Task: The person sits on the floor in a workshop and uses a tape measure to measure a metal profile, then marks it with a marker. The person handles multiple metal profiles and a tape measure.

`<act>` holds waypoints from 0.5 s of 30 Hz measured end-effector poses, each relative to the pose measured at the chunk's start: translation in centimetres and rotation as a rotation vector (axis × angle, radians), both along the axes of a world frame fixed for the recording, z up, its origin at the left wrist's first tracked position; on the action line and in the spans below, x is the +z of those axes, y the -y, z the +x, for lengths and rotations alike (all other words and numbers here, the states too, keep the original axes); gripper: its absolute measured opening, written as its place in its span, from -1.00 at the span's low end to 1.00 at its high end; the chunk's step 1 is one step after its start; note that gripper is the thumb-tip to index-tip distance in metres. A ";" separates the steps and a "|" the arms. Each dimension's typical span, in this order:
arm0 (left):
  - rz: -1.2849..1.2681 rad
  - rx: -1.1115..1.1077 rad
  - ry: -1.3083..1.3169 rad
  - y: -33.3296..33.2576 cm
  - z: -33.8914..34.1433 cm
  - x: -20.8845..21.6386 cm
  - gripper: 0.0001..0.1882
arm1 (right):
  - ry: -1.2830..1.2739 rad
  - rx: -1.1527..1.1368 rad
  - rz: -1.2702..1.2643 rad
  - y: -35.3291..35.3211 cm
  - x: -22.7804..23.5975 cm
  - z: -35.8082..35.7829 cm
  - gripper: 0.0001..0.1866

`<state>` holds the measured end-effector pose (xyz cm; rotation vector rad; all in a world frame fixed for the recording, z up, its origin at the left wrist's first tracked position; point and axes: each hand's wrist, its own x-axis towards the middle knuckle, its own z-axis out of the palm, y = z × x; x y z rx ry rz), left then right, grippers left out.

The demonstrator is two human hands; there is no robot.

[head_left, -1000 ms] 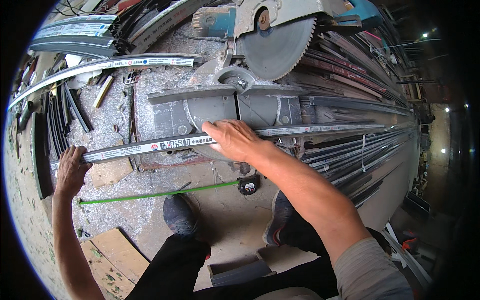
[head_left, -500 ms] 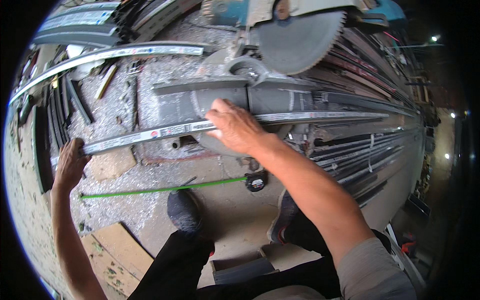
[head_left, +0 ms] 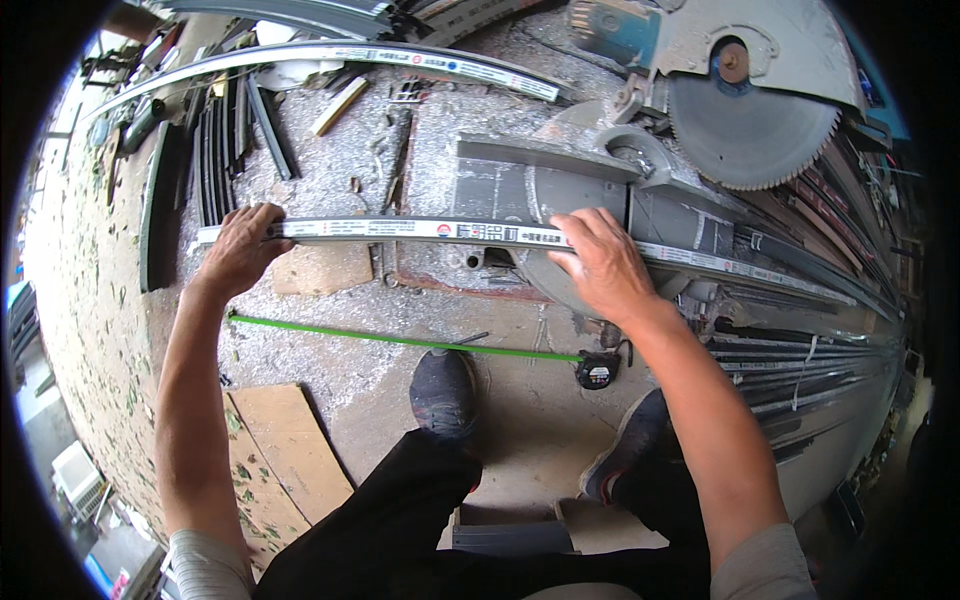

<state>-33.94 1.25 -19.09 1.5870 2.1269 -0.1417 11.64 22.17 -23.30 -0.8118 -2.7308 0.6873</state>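
I have the long dark-grey metal profile (head_left: 400, 230) running left to right across the near side of the miter saw base (head_left: 495, 190); I cannot tell whether it rests on the base or hangs just above. I judge it hollow and light for its length, stiff lengthwise but likely to whip at the far right end. The white printed film along its face looks smooth, so I expect some slip, and the finish could scratch. A spread grip suits it: one hold near the left end, one near the middle, fingers over the top edge. My hands match that: the left hand (head_left: 243, 243) is closed around it near its left end, the right hand (head_left: 598, 255) grips it around mid-length. The toothed saw blade (head_left: 760, 135) stands apart, far right. Nearer, on the floor (head_left: 530, 425), a tape measure (head_left: 597, 370) lies with its green tape (head_left: 410, 338) pulled out leftward.
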 end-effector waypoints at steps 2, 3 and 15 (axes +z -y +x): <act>0.005 -0.005 -0.011 0.1 0.0 -0.2 -0.58 | -0.047 0.008 -0.010 -0.1 -0.3 0.3 -0.53; 0.043 -0.037 -0.024 0.3 0.0 -0.2 -0.59 | -0.047 0.000 -0.010 -0.1 -0.3 0.2 -0.55; 0.293 -0.114 -0.049 -0.8 8.1 -1.9 -0.24 | -0.078 -0.017 0.032 0.5 -0.7 -0.1 -0.46</act>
